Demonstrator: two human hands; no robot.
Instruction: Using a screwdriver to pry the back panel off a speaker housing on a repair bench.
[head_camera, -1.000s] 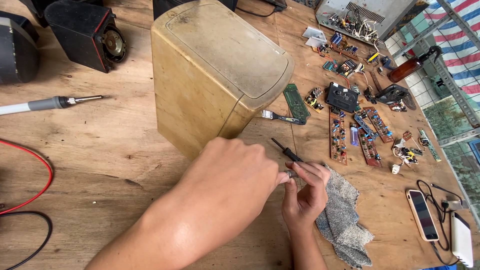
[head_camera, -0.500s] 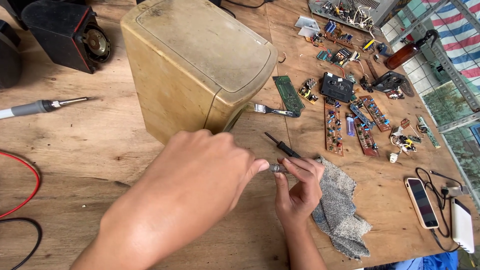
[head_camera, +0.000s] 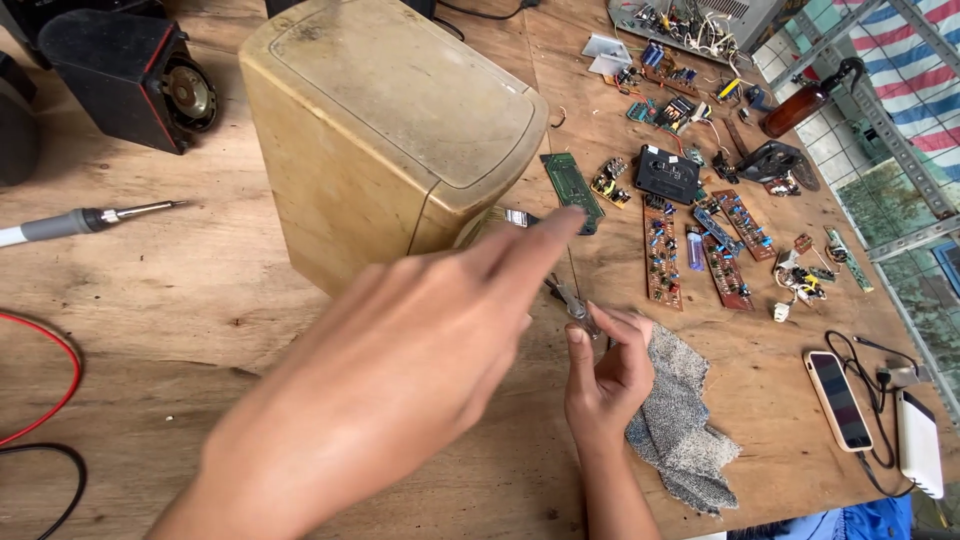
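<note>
Where the wooden worktop (head_camera: 150, 300) runs to its left edge, a red wire (head_camera: 55, 375) and a black wire (head_camera: 60, 480) curve over the boards, and a soldering iron (head_camera: 80, 221) lies above them with its tip pointing right. Behind it stands a black speaker (head_camera: 130, 75). Next comes a big beige speaker cabinet (head_camera: 390, 130), standing upright near the middle. In front of it the left hand (head_camera: 400, 370) hovers, blurred, fingers loosely spread, forefinger stretched toward the cabinet's right corner, holding nothing visible. Just to its right the right hand (head_camera: 605, 375) pinches a small metal part (head_camera: 578, 305) between thumb and fingertips; its kind is too small to tell. That hand rests beside a grey cloth (head_camera: 680, 420). Farther right lie brown circuit boards (head_camera: 700, 245), a green board (head_camera: 572, 190), a phone (head_camera: 838, 398) and a white power bank (head_camera: 918, 442).
</note>
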